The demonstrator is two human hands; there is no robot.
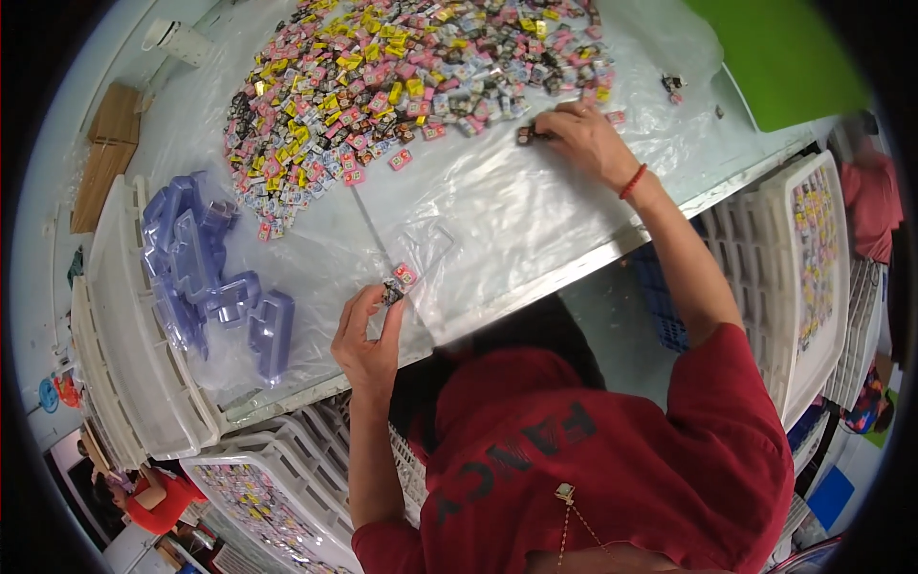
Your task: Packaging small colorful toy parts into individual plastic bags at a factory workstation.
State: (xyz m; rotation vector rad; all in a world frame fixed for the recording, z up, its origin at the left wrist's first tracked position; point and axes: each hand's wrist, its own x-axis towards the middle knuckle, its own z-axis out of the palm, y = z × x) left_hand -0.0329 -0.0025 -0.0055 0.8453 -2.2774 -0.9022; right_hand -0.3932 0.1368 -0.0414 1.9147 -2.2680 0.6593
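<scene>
A big heap of small printed square pieces (pixel 382 91), pink, yellow, black and white, covers the far part of the table; I cannot tell their exact kind. My left hand (pixel 368 344) is near the front edge, thumb and fingers pinching a small black patterned piece (pixel 392 292). Just past its fingertips sits a pink and white piece (pixel 404 275), beside a clear plastic tray (pixel 427 246) that is hard to see against the sheet. My right hand (pixel 585 143) reaches to the heap's near right edge, fingers closed at a small dark piece (pixel 525 135).
Blue-tinted clear plastic trays (pixel 196 258) are piled at the left. A plastic sheet (pixel 497 210) covers the table. Stacked white racks (pixel 808 277) stand at right, more (pixel 277 488) at lower left. A green board (pixel 775 57) lies far right; a white cup (pixel 182 43) stands far left.
</scene>
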